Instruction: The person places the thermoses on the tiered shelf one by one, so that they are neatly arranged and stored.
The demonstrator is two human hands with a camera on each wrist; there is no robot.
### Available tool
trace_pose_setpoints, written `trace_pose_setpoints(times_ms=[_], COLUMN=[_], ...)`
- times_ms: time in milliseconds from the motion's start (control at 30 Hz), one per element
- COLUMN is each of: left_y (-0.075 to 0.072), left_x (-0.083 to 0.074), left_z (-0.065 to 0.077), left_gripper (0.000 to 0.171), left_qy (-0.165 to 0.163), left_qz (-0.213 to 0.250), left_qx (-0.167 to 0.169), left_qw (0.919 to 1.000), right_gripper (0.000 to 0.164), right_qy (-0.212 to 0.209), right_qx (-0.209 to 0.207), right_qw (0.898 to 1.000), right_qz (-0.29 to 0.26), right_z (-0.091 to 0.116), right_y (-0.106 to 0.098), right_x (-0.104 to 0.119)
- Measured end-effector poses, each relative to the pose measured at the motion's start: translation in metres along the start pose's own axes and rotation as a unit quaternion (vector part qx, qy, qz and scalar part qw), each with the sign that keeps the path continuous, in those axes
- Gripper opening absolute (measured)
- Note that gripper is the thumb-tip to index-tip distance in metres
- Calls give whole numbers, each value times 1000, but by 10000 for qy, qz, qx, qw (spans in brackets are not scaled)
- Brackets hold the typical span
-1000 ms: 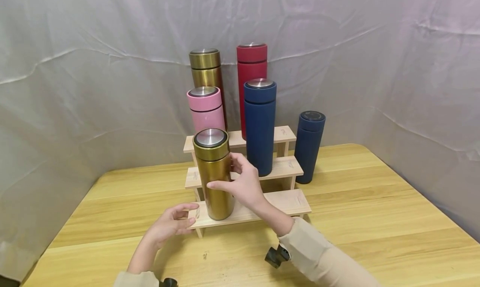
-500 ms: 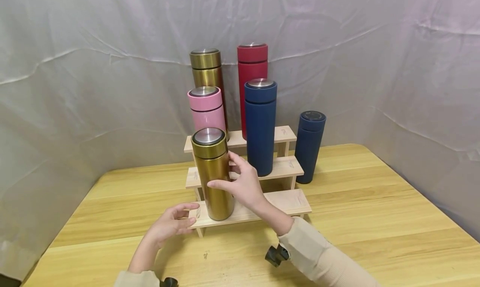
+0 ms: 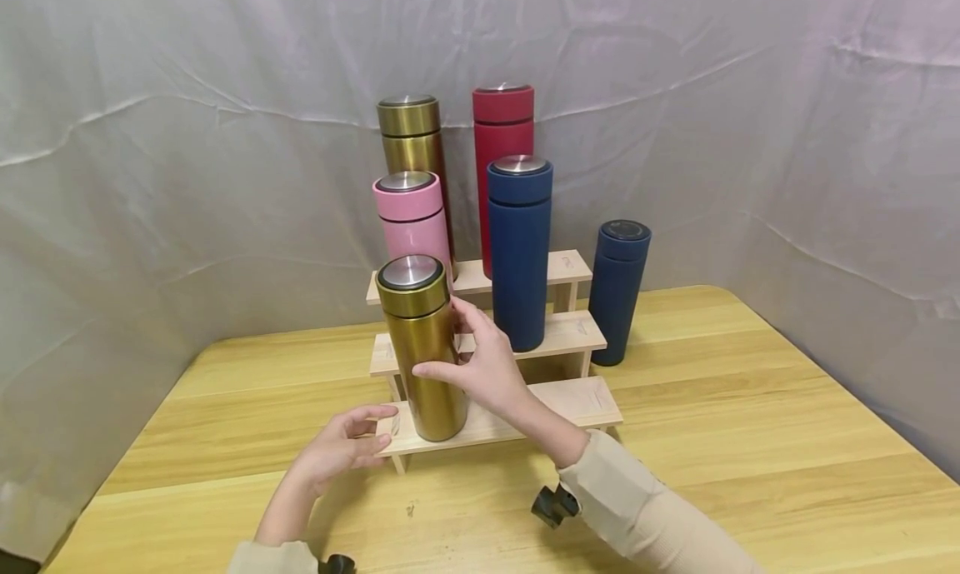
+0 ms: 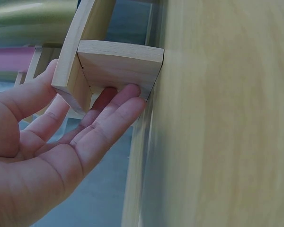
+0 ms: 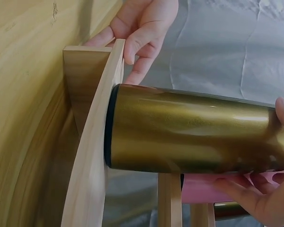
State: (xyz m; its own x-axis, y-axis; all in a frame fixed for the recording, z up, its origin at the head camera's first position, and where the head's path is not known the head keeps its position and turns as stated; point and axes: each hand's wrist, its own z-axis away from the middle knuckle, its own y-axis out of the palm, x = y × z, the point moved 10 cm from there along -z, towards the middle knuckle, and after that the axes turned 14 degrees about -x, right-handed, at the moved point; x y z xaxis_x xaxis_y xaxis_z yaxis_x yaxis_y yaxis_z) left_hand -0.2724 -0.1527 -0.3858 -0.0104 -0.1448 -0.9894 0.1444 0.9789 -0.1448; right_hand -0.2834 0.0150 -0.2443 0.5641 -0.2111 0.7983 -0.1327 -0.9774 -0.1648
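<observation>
My right hand (image 3: 483,366) grips a gold thermos flask (image 3: 429,366) on the front step of a wooden tiered stand (image 3: 555,399). Its thumb lies across the front and the fingers go round the right side and back. The flask leans slightly left, its base on the plank. At the left end of that step, my left hand (image 3: 341,449) holds the plank's end between thumb and index finger. In the left wrist view, the other fingers (image 4: 120,111) reach against the stand's leg (image 4: 118,66).
A pink flask (image 3: 411,216) and a blue flask (image 3: 519,257) stand on the middle step. Another gold flask (image 3: 411,132) and a red one (image 3: 502,132) are on the top step. A second blue flask (image 3: 618,299) stands on the table (image 3: 750,424), right of the stand.
The gold flask's top has tipped a little to the left while its base stays in place, and the right fingers follow it. The left hand has not moved.
</observation>
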Motion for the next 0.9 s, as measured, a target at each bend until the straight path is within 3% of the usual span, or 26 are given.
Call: trace_pose_setpoints(times_ms=[267,567,900], left_y=[0,-1,-1], left_x=[-1,0,3], left_z=[1,0,-1], left_gripper=[53,53,53], left_qy=[-19,-20,-56], left_qz=[10,-22,-8], left_qx=[-11,-45,-59], left_qw=[10000,10000,10000], right_gripper=[76,63,37], right_qy=[349,168,27], right_qx=[171,234,345], right_qw=[9991,9995,9994], right_qz=[-153,-148,-58], right_z=[1,0,-2], right_y=[-6,-25,-44], right_x=[-7,-7,-9])
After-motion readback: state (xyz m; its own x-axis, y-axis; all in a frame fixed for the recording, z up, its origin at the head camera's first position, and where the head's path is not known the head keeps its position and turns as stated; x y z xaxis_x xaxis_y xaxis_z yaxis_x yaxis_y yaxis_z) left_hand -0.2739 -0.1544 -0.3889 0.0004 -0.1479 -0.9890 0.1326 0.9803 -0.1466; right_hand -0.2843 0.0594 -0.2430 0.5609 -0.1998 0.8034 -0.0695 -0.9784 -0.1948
